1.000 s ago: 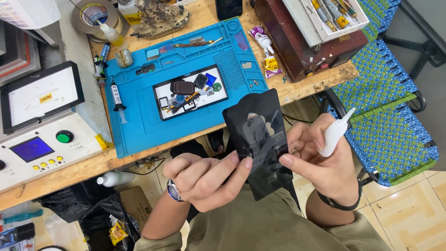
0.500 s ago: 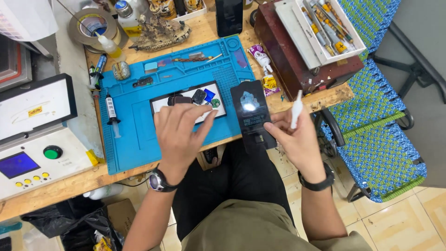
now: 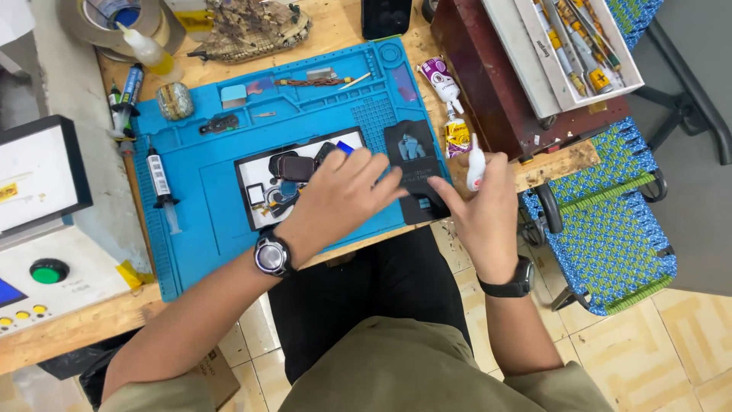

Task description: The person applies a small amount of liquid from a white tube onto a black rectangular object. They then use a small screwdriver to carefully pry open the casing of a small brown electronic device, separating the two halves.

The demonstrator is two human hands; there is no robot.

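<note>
The black phone back panel [image 3: 415, 172], held up close to the body a second ago, now lies flat on the right end of the blue work mat [image 3: 206, 198], its lower edge reaching the front lip of the wooden surface [image 3: 91, 324]. Half a second ago it already rested near that spot with the left hand [image 3: 339, 194] spread over the mat's middle; now that hand has slid to the right, its fingertips pressing on the panel's left edge. The right hand [image 3: 476, 210] meets it from the other side, thumb and forefinger pinching the panel's lower right corner while the remaining fingers stay curled around a small white bottle [image 3: 475, 164], its nozzle pointing up. Neither grip is spread wide: the left lies flat and pressing, the right is pressed together on both panel and bottle.

With the panel down and steadied from both sides, the work appears to have shifted from inspection in the air to handling on the mat. Just left of the panel sits a white tray of small phone parts [image 3: 286, 187]; a syringe [image 3: 162, 187] lies near the mat's left edge, and glue tubes [image 3: 446, 95] lie just beyond its right border.
</note>
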